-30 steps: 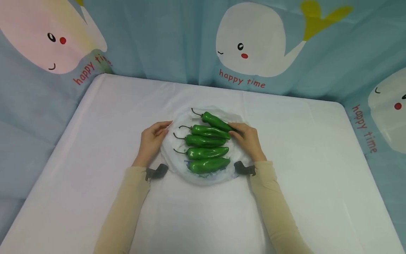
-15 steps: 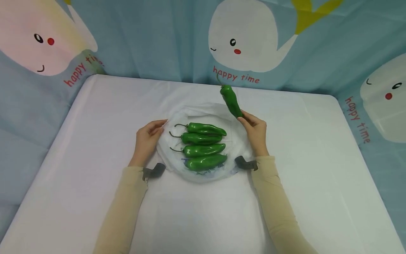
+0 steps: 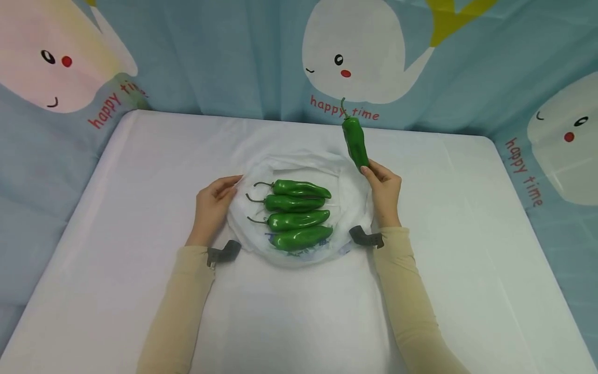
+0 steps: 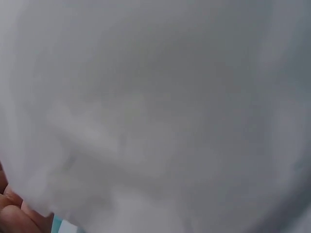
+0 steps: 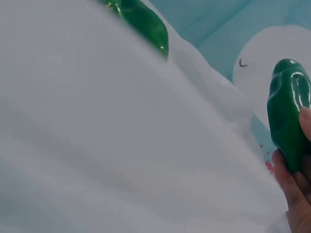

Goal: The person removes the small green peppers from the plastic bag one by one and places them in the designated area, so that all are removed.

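My right hand (image 3: pixel 384 193) grips a green chili pepper (image 3: pixel 355 140) by its tapered end, stem pointing up, above the far right rim of a white plastic bag (image 3: pixel 355 202). In the right wrist view, thumb and fingers close around this same pepper (image 5: pixel 284 107). At the bag's left rim, my left hand (image 3: pixel 211 212) pinches the plastic between thumb and fingers. Several more green chili peppers (image 3: pixel 299 221) lie side by side in the bag's opening, most with stems to the left. Bag plastic (image 4: pixel 155 107) fills most of the left wrist view.
A white cloth covers the table (image 3: pixel 289 322) beneath the bag. Behind it hangs a blue curtain (image 3: pixel 233 57) printed with whales. Dark wrist camera mounts (image 3: pixel 225 252) sit on both wrists, close to the bag's sides.
My right hand has lifted the farthest pepper out of the row, up and to the right, turning it more upright. My left hand keeps its pinch on the bag rim.
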`<state>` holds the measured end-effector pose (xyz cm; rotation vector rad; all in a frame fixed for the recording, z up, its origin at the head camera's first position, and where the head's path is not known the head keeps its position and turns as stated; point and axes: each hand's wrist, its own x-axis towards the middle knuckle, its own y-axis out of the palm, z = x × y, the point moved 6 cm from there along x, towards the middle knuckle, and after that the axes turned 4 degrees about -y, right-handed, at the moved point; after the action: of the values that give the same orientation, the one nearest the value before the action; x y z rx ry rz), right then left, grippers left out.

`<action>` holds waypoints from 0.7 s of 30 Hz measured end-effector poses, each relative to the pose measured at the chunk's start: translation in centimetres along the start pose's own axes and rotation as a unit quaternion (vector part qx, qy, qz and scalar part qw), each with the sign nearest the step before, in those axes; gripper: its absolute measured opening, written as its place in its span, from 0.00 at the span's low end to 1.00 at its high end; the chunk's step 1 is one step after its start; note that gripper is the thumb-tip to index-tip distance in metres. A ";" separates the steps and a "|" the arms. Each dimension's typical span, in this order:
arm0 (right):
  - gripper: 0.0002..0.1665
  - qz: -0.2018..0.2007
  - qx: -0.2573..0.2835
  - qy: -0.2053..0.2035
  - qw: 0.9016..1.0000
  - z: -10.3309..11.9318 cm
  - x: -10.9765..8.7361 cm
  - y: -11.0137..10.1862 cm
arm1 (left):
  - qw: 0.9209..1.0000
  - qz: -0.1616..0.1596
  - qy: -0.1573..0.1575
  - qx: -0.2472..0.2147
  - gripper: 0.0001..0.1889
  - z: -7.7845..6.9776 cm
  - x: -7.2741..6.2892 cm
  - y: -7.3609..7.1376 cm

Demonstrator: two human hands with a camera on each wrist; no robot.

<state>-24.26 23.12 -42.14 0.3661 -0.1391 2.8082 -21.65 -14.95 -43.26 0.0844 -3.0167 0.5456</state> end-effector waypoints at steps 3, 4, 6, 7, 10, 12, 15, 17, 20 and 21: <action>0.18 -0.014 0.001 0.003 1.000 0.0 0.2 -0.6 | 1.000 -0.002 0.001 -0.003 0.14 0.0 0.0 -0.1; 0.18 -0.021 -0.003 0.004 1.000 0.0 0.2 -0.8 | 1.000 -0.003 0.001 -0.006 0.14 0.0 0.0 -0.1; 0.19 -0.034 -0.009 0.007 0.999 -0.1 0.4 -1.3 | 1.000 -0.003 0.001 -0.007 0.14 0.1 0.1 -0.2; 0.19 -0.042 -0.014 0.011 0.999 -0.2 0.5 -1.5 | 1.000 -0.003 0.001 -0.006 0.14 0.1 0.1 -0.2; 0.20 -0.062 -0.018 0.024 0.998 -0.3 0.8 -2.1 | 1.000 -0.005 -0.007 -0.009 0.14 0.2 0.2 -0.3; 0.20 -0.071 -0.010 0.036 0.997 -0.5 0.9 -2.4 | 1.000 -0.005 -0.015 -0.009 0.14 0.2 0.2 -0.4; 0.19 -0.080 -0.002 0.053 0.995 -0.7 0.9 -2.7 | 1.000 -0.004 -0.025 -0.013 0.14 0.4 0.2 -0.3; 0.19 -0.083 -0.010 0.063 0.994 -0.9 0.8 -2.9 | 1.000 -0.002 -0.026 -0.016 0.14 0.5 0.1 -0.2; 0.18 -0.082 -0.029 0.077 0.993 -1.1 0.9 -3.0 | 0.999 0.002 -0.020 -0.027 0.14 0.4 0.2 -0.1; 0.18 -0.079 -0.034 0.082 0.993 -1.1 1.0 -2.9 | 0.999 0.002 -0.018 -0.030 0.14 0.3 0.2 -0.1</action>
<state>-24.49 26.35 -42.75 0.1239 -0.1624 2.6557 -21.84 -15.19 -43.50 0.0859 -3.0666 0.4570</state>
